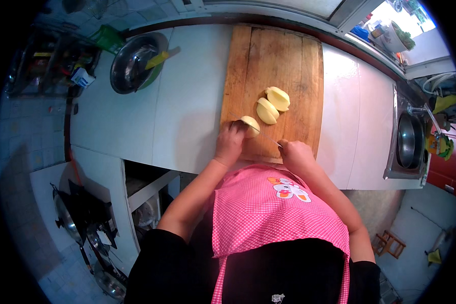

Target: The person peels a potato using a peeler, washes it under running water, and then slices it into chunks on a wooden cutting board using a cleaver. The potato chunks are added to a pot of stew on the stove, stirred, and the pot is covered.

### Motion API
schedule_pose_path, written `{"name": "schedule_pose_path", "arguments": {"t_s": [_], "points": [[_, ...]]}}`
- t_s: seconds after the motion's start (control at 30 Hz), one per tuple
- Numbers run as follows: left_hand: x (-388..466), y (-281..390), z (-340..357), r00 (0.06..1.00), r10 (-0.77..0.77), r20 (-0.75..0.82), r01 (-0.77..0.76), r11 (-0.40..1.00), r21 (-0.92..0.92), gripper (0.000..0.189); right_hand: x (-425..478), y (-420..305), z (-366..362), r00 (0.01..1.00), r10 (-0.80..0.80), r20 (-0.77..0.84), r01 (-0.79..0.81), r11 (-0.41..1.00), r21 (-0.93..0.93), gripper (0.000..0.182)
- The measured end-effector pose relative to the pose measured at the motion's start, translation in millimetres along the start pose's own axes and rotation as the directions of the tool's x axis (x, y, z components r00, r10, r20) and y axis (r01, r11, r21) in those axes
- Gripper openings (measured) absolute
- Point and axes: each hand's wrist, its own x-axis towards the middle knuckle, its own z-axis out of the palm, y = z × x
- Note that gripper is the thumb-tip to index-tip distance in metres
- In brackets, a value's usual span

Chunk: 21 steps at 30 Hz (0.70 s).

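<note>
On a large wooden cutting board (277, 64) lies a pale yellow peeled vegetable piece (252, 127), perhaps potato, near the board's lower left. My left hand (231, 138) grips its left side with bent fingers. A thin knife blade (268, 138) crosses the piece at a slant. At its lower right, my right hand (295, 151) is closed around the knife's handle, which the fingers mostly hide. Farther up the board rest cut pieces in two touching groups, one nearer the middle (267, 111) and one above it to the right (278, 98).
A steel bowl (125, 72) with a yellow-handled tool (157, 60) stands on the counter (190, 95) at the left. Beyond it are a green container (108, 39) and a dark rack of items. At the far right is a sink with a steel basin (407, 140).
</note>
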Motion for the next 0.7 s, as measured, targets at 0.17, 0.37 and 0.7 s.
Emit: {"name": "schedule_pose_path", "arguments": {"t_s": [0.17,0.37,0.7], "points": [[2,4,0,1.000,0.014,-0.009,-0.013,0.999,0.053,0.028,36,-16,11,0.996,0.006,0.086,-0.004,1.000,-0.031,0.015],[-3,0,4,0.998,-0.041,0.048,0.036,0.994,0.104,0.024,64,-21,34,0.994,-0.032,-0.101,0.041,0.996,0.083,0.015],[-19,-9,14,0.972,-0.170,-0.164,0.137,0.971,-0.194,0.023,18,-6,9,0.999,-0.019,-0.037,0.022,0.997,0.073,0.017]]}}
